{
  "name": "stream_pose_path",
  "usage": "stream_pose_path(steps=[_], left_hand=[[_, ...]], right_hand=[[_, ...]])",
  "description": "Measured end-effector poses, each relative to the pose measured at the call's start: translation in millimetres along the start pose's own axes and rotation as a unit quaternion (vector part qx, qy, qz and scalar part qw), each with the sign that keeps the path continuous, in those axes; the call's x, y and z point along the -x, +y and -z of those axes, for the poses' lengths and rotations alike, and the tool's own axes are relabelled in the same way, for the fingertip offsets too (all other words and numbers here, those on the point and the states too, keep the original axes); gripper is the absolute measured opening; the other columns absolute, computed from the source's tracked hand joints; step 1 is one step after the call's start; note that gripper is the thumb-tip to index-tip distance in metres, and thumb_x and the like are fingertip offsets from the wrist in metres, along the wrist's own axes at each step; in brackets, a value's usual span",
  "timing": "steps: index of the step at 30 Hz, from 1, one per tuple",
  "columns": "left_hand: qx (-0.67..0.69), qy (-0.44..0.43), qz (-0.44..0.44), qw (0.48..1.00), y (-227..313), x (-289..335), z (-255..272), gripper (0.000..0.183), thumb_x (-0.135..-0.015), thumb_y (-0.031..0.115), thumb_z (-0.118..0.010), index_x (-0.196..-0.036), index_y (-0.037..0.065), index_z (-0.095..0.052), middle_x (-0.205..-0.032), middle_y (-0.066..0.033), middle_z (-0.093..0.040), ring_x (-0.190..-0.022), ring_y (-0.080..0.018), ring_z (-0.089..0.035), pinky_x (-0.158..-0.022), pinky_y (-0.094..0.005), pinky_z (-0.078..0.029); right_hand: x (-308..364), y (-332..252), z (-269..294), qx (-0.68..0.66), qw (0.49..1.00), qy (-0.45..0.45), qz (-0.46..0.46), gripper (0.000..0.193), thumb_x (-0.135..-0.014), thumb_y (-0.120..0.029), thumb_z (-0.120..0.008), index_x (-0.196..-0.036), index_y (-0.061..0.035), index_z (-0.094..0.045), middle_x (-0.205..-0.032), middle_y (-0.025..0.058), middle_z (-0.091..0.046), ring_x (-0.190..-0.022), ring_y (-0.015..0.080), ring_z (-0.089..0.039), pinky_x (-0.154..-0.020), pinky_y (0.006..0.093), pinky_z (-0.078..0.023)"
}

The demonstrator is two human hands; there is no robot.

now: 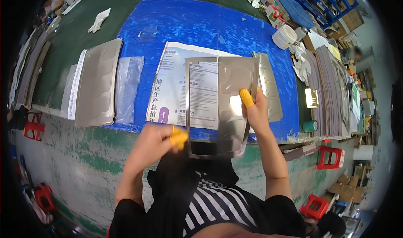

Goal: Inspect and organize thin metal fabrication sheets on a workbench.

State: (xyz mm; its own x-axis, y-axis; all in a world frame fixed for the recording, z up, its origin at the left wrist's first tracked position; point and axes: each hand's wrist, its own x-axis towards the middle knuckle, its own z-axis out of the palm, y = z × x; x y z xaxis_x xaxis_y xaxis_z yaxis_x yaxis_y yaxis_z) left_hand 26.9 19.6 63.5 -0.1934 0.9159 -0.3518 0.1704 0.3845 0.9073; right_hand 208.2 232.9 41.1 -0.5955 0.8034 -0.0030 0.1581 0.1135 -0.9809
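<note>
Thin grey metallic rectangular sheet [231,80], 1 pc: L half see-through; held over R part of printed white paper newspaper [168,87], lower end past newspaper's near edge. R hand [257,108]: grasping sheet's R edge, thumb in yellow finger cot on face. L hand [158,140]: blurred, fingers curled, yellow cots, just beside sheet's L edge, near newspaper's lower L corner; can't tell if touching. Blue table covering [189,19]: under newspaper. Grey metallic flat stack [96,87]: L of newspaper, clear plastic film [129,87] btwn. White round plastic tub [284,36]: upper R of newspaper.
</note>
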Motion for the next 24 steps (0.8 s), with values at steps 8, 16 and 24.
stream_pose_path(steps=[8, 16, 24], left_hand=[[-0.260, 0.377, -0.392, 0.798, 59.1, -70.7, 3.1, 0.026, -0.076, 0.013, -0.061, -0.100, 0.004, -0.059, -0.090, -0.0093, -0.058, -0.098, -0.0253, -0.050, -0.086, -0.0384, -0.035], [-0.175, 0.123, -0.347, 0.913, 59.9, -70.8, 6.6, 0.013, -0.079, 0.010, -0.056, -0.088, 0.001, -0.055, -0.082, -0.0070, -0.052, -0.081, -0.0216, -0.047, -0.076, -0.0313, -0.035], [-0.131, 0.166, -0.330, 0.920, 47.0, -88.1, 5.1, 0.012, -0.077, 0.008, -0.056, -0.087, 0.001, -0.054, -0.082, -0.0101, -0.051, -0.077, -0.0258, -0.048, -0.077, -0.0357, -0.034]], right_hand=[[32.7, -10.9, -7.6, 0.080, 0.993, -0.019, 0.081, 0.025, -0.085, -0.016, -0.056, -0.098, 0.0043, -0.055, -0.065, -0.0021, -0.052, -0.058, 0.0051, -0.042, -0.051, 0.0214, -0.035], [15.3, -11.0, -1.2, -0.041, 0.995, -0.038, 0.086, 0.030, -0.084, -0.021, -0.059, -0.103, 0.0018, -0.055, -0.092, 0.0030, -0.058, -0.080, 0.0071, -0.052, -0.071, 0.0206, -0.042], [21.4, -33.4, -15.9, 0.218, 0.936, 0.045, 0.272, 0.020, -0.081, -0.014, -0.061, -0.091, 0.0025, -0.057, -0.069, 0.0069, -0.058, -0.053, 0.0120, -0.053, -0.049, 0.0263, -0.040]])
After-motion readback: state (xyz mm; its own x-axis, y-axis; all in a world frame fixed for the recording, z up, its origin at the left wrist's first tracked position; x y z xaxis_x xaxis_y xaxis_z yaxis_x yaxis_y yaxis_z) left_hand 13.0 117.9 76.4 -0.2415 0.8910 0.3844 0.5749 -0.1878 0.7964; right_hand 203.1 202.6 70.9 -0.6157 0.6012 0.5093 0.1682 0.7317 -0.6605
